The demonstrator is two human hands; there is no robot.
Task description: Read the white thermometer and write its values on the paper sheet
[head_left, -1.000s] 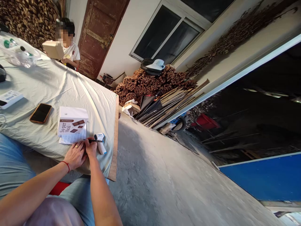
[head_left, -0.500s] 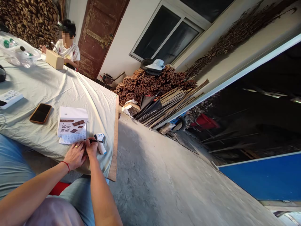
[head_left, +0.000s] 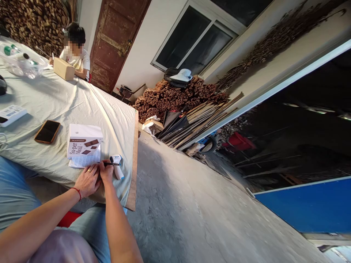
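My right hand [head_left: 106,171] is closed around a dark pen [head_left: 113,164], its tip at the right edge of a sheet of paper [head_left: 85,160] covered in small writing. Flat at the paper's lower edge lies my left hand [head_left: 88,179], fingers stretched out, with a ring and a red wrist string. A white box printed "Super Meal" [head_left: 85,140] stands over the paper's upper part and hides some of it. Just right of the pen, a white and blue handheld thermometer [head_left: 118,170] rests on the cloth.
On the cloth-covered table [head_left: 82,106] are a phone [head_left: 47,132], a white device [head_left: 12,115], a small brown carton [head_left: 64,68] and a clear plastic container with bottles [head_left: 23,62]. Another person [head_left: 75,54] sits at the far side. The table's wooden edge [head_left: 133,182] runs close to my right.
My right hand and the pen have shifted very slightly left. Across the table, the other person has leaned left and lowered a hand behind the carton.
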